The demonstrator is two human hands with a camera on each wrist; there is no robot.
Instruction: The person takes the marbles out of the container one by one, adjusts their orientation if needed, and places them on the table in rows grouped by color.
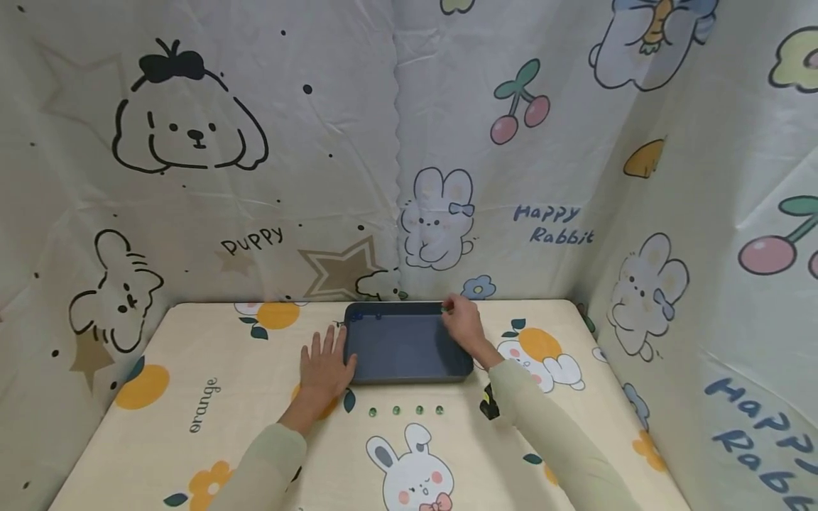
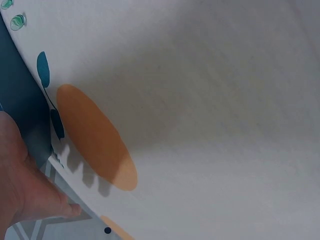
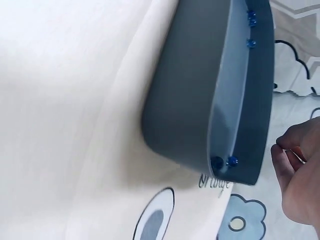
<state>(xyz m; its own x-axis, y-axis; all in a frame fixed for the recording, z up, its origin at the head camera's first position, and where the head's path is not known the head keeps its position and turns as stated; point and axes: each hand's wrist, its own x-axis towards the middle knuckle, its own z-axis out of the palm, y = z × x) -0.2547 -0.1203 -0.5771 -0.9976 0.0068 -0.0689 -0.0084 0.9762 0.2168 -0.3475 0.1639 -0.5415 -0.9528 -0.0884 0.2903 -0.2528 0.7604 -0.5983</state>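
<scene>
A dark grey-blue rectangular tray (image 1: pixel 409 380) lies on the patterned cloth. My left hand (image 1: pixel 326 365) rests at its left side with fingers straight and spread, the thumb by the tray's wall. Over the far right corner, my right hand (image 1: pixel 463 323) pinches thumb and fingers together; a small green spot, apparently a green glass marble (image 1: pixel 445 309), shows at the fingertips. The right wrist view shows the pinched hand (image 3: pixel 300 170), with the marble hidden. Blue marbles (image 3: pixel 251 43) sit along the tray's far side, and others (image 3: pixel 232 161) are in the corner near that hand.
Several green glass marbles (image 1: pixel 396 410) stand in a row on the cloth in front of the tray. A printed fabric wall (image 1: pixel 319 177) rises just behind it. A dark patch (image 1: pixel 489 403) shows beside the right sleeve.
</scene>
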